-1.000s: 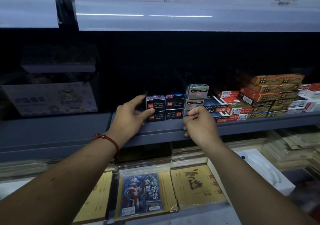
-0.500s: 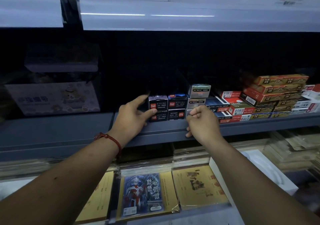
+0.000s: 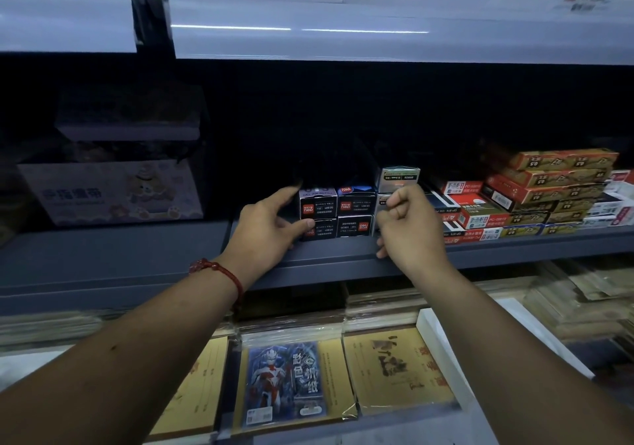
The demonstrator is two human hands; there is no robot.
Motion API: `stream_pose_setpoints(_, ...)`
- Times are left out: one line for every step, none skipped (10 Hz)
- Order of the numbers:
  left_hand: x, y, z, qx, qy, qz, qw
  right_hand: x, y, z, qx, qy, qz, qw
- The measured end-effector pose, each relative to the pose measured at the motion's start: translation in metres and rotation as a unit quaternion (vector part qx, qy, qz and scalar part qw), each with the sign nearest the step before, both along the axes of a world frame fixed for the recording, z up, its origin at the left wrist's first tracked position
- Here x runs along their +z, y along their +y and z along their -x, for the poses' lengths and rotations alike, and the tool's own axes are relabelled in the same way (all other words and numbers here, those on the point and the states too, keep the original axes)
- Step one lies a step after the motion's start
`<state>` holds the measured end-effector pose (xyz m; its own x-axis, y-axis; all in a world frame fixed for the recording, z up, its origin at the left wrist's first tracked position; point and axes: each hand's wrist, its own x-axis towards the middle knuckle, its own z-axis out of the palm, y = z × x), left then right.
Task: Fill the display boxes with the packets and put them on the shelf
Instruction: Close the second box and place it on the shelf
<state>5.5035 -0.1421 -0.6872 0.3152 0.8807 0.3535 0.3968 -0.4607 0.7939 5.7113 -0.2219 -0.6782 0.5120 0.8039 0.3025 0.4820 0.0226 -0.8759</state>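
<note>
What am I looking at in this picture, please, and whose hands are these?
There is no machine here. A person wears a wide-angle camera on the head, so you see their own two arms reaching towards a shop shelf. The left hand, with a red cord on its wrist, rests its spread thumb and forefinger against a stack of small dark boxes. The right hand is curled in front of the silver boxes; I cannot tell whether it grips one. Red and gold boxes lie further right on the shelf, and wrapped paper packs lie on the level below.
</note>
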Motion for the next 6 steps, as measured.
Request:
stream_pose_setpoints(0.006,-0.003,0.002,-0.002,0.038,-0.038,0.999,0.0,-0.002,0.001,0.001,-0.007,-0.001,1.0)
stream_pose_setpoints(0.009,-0.005,0.005,-0.005,0.089,-0.067,0.994,0.0,-0.007,0.005,0.005,-0.039,-0.004,0.999)
stream_pose_setpoints(0.01,-0.006,0.009,-0.003,0.124,-0.077,0.989,0.0,-0.013,0.013,0.02,-0.103,0.007,0.995)
stream_pose_setpoints(0.013,-0.005,0.013,0.005,0.149,-0.065,0.987,0.004,-0.019,0.021,0.024,-0.167,0.017,0.986)
stream_pose_setpoints(0.015,-0.007,0.02,-0.008,0.162,-0.042,0.986,0.009,-0.028,0.029,0.04,-0.234,0.042,0.971)
stream_pose_setpoints(0.024,-0.018,0.033,-0.009,0.203,-0.038,0.978,0.02,-0.044,0.043,0.059,-0.288,0.07,0.953)
